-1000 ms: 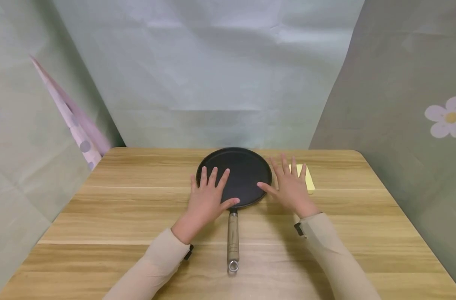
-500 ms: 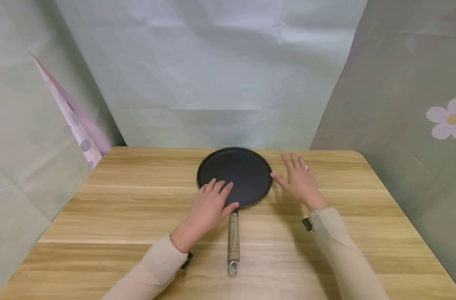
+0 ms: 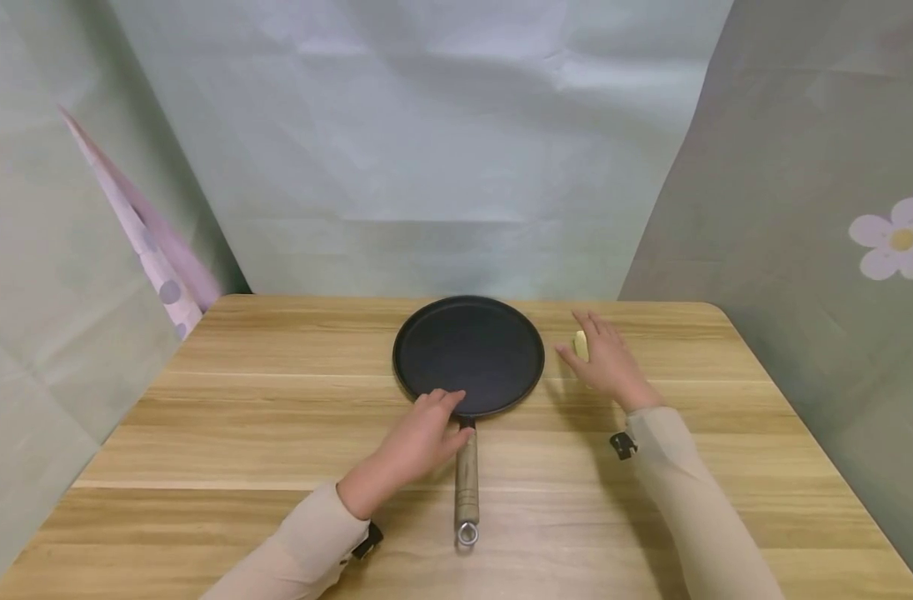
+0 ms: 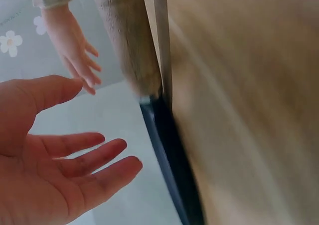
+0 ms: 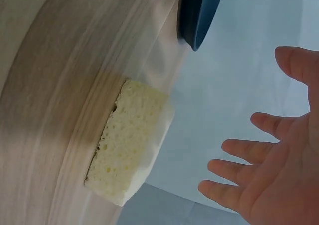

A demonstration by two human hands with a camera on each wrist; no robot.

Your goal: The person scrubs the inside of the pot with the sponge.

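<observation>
Hovering over pan (image 3: 468, 354) near edge, by handle (image 3: 466, 479): left hand (image 3: 419, 437), fingers loose, holding nothing. Right hand (image 3: 609, 358) relaxed above sponge (image 5: 130, 142), not grasping. Wooden table (image 3: 276, 417) beneath.

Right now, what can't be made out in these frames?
- Sponge: head view shows only a sliver, the right hand covers the rest.
- Pan: left wrist view shows just its edge, blurred; whether the left hand touches the handle is unclear.
- Pan surface: right wrist view cuts it off at the top edge.
</observation>
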